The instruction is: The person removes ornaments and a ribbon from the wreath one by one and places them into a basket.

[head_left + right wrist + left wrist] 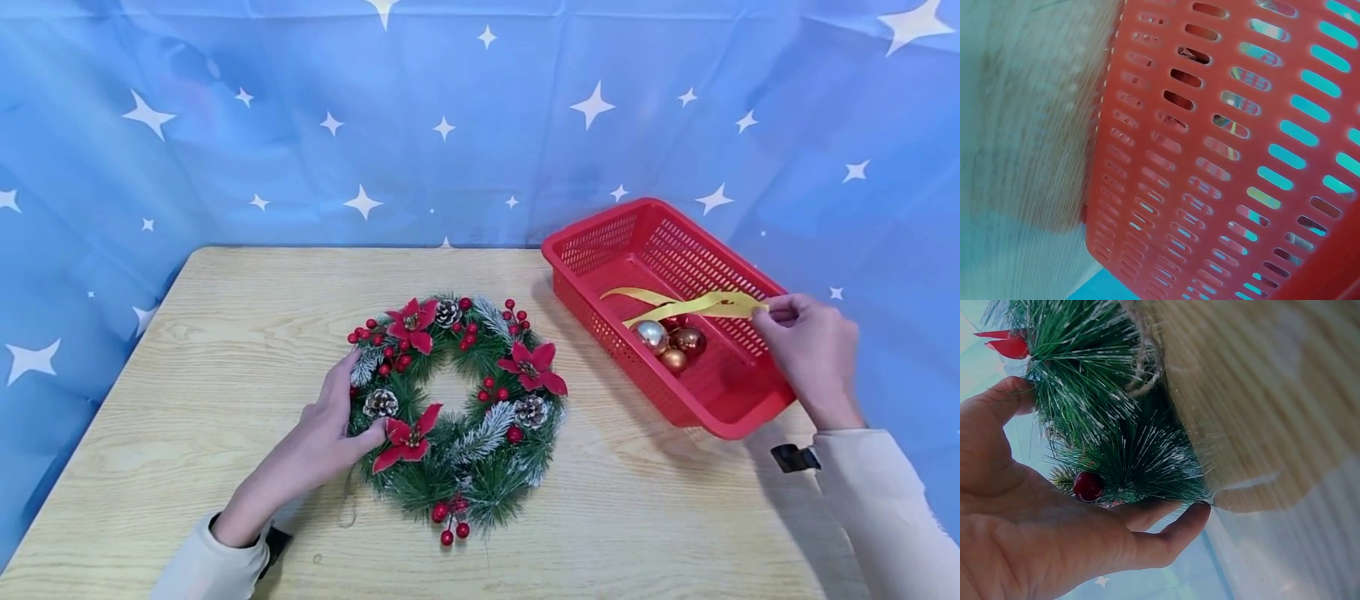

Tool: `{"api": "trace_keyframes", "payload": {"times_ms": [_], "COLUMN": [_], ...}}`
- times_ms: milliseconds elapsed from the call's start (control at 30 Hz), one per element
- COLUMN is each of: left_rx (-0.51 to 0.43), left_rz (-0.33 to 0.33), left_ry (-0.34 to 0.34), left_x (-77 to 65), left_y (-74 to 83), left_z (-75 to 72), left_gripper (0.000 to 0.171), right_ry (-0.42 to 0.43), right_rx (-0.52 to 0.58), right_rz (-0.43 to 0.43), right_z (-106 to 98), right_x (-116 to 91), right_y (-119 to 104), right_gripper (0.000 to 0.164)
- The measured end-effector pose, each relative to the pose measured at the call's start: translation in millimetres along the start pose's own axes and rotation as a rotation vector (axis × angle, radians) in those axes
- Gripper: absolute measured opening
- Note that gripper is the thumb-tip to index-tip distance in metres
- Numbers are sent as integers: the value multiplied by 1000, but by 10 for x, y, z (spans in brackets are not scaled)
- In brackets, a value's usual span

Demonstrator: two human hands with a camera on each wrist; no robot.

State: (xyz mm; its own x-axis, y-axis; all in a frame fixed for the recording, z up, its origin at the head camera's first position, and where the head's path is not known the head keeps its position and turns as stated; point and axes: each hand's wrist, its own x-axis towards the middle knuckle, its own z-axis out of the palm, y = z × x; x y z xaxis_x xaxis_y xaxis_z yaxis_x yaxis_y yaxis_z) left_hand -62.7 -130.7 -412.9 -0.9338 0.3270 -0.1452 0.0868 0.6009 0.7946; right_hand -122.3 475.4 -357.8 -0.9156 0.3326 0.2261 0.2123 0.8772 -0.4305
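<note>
A green wreath (pixel 495 483) with red poinsettias, red berries and pinecones lies flat on the table. My left hand (pixel 315 442) grips its left side, thumb on top near a poinsettia and fingers round the outer edge; the left wrist view shows fingertips (pixel 1196 515) low against the needles. Over the red basket (pixel 731 429), my right hand (pixel 817 354) pinches one end of a yellow ribbon (pixel 708 305). The ribbon's other part trails down into the basket, above shiny baubles (pixel 673 360). In the right wrist view the slotted basket wall (pixel 1166 150) hides the ribbon hold.
The baubles are silver, brown, copper and red, clustered inside the basket. A light wood table (pixel 247 333) carries everything, and a blue curtain (pixel 450 167) with white stars hangs behind its back edge. A twine loop (pixel 1146 356) hangs by the wreath in the left wrist view.
</note>
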Motion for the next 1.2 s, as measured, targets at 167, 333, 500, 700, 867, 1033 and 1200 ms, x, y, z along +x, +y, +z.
{"api": "trace_keyframes", "payload": {"times_ms": [167,333,500,700,867,1033,1200], "left_rx": [4,15,23,31,38,32,26], "left_rz": [-10,-12,-12,12,49,57,40], "left_ry": [1,12,27,44,68,86,87], "left_x": [-15,-38,-55,-67,-82,-101,-92], "left_y": [11,22,19,45,82,84,101], "left_z": [2,-4,2,8,0,-11,-10], "left_gripper": [104,103,103,102,102,104,103], "right_ry": [-167,-378,-515,-600,-564,-393,-220], "right_rx": [-53,-74,-99,-140,-53,36,154], "right_rz": [-22,-70,-120,-137,-116,-177,-230], "right_z": [-22,-16,-4,-7,9,76,112], "right_x": [32,109,158,145,65,-24,-196], "right_y": [12,-9,-22,-67,-164,-333,-570], "right_gripper": [36,34,32,52,69,81,77]}}
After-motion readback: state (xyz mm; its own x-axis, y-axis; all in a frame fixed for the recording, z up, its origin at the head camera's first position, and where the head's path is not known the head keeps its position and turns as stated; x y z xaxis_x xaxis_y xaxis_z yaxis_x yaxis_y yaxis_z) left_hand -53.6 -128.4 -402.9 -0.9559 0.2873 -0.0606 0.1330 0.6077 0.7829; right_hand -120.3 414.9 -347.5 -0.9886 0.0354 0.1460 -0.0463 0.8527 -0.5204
